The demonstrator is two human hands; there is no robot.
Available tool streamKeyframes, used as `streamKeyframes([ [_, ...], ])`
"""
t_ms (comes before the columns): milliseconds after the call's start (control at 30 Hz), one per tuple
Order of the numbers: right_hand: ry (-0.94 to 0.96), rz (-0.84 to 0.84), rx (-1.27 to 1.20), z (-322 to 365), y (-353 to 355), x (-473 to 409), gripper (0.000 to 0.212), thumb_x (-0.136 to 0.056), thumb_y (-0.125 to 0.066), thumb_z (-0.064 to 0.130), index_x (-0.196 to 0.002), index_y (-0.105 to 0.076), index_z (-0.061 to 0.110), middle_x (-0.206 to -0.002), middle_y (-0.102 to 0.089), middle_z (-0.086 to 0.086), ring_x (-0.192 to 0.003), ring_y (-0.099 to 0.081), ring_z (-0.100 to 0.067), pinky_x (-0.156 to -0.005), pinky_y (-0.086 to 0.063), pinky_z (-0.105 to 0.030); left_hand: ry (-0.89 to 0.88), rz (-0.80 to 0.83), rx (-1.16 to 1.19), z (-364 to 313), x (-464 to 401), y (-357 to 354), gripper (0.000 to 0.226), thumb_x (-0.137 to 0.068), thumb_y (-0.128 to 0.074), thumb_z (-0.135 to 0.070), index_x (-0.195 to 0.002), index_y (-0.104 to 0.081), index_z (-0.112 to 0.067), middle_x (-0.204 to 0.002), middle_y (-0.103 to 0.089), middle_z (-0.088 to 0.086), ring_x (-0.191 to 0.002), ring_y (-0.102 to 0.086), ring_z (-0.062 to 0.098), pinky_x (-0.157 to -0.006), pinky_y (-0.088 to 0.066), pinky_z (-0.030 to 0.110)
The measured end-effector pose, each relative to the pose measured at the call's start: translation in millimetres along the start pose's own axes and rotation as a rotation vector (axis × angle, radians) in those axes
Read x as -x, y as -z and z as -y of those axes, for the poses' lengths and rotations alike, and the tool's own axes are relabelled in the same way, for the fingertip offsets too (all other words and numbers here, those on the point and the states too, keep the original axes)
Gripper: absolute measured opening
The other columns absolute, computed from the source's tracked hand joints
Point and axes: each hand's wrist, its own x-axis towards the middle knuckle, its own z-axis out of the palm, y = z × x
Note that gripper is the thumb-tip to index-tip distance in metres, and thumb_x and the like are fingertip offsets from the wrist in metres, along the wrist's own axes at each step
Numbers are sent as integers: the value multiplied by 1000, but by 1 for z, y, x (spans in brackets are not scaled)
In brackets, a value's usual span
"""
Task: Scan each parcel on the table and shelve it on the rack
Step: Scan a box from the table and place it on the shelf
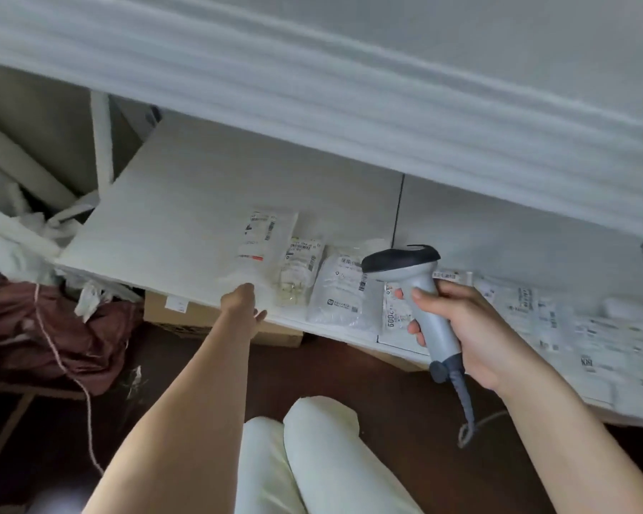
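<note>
White surface (171, 217): pale board runs from 9 o'clock to 3 o'clock across the head view; a dark seam splits it near 1 o'clock.
Parcels, general: a row of soft poly mailers lies along the near edge of the surface, from centre toward 3 o'clock, all flat, labels up.
Leftmost parcel (266, 241): clear bag with a printed label, at centre; its near corner is at the left hand, edges blurred.
Second parcel (300, 270): yellowish contents, touching the leftmost parcel on its 3 o'clock side.
Third parcel (336, 291): white padded bag, just beside the second, partly under the scanner head.
Right-side parcels (557, 320): several overlapping white bags toward 3 o'clock; count unclear from blur.
Left hand (243, 302): reaches forward to the near edge of the surface, fingers bent at the corner of the leftmost parcel; whether they pinch it, cannot tell.
Right hand (472, 328): fingers and thumb wrapped firmly round the scanner grip.
Scanner (411, 280): grey handle, dark head, held above the parcel row, head pointing toward 9 o'clock; coiled cable hangs toward 6 o'clock.
Cardboard box (201, 317): under the surface edge, at 8 o'clock of the left hand.
Maroon cloth (49, 328): bunched at 9 o'clock, a thin cord across it.
Upper area: white blurred band across 12 o'clock.
</note>
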Motion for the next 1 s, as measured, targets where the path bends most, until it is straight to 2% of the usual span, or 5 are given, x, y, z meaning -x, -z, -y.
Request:
streamKeyframes([
  [167,-90,-58,-60,21,38,73,17,-90,-69,20,-105,-71,11,-86,-67,-8,-60,-66,-13,-53,-48,-23,24,110,-180,15,95,-28,31,-99,-45,-8,-127,-55,-1,-103,-64,14,-73,-61,25,-66,-57,32],
  [300,-112,-149,-147,28,86,155,16,-93,-66,16,-105,-67,5,-76,-64,-4,-59,-63,-14,-50,-46,-21,40,228,-374,38,189,-67,28,-100,-46,-10,-125,-58,-3,-107,-66,12,-85,-63,26,-62,-54,30],
  [633,-101,-555,-421,-19,231,358,19,-97,-62,21,-113,-66,10,-90,-59,-9,-61,-60,-13,-57,-50,-25,-1,599,-788,144,409,-166,11,-97,-45,0,-90,-52,-4,-98,-56,17,-62,-47,23,-33,-34,15],
  [800,-79,-795,-634,-84,327,424,21,-98,-60,16,-118,-63,13,-106,-66,-9,-71,-64,-18,-66,-53,-29,-19,789,-1033,238,509,-234,15,-98,-53,-8,-111,-57,-2,-105,-60,17,-97,-60,32,-84,-53,34],
  [1000,-18,-1072,-806,-175,470,485,28,-100,-57,22,-128,-57,20,-110,-70,-10,-91,-67,-20,-82,-53,-34,-113,909,-1260,395,622,-339,28,-99,-50,-9,-125,-56,1,-118,-63,17,-84,-62,23,-91,-53,32],
])
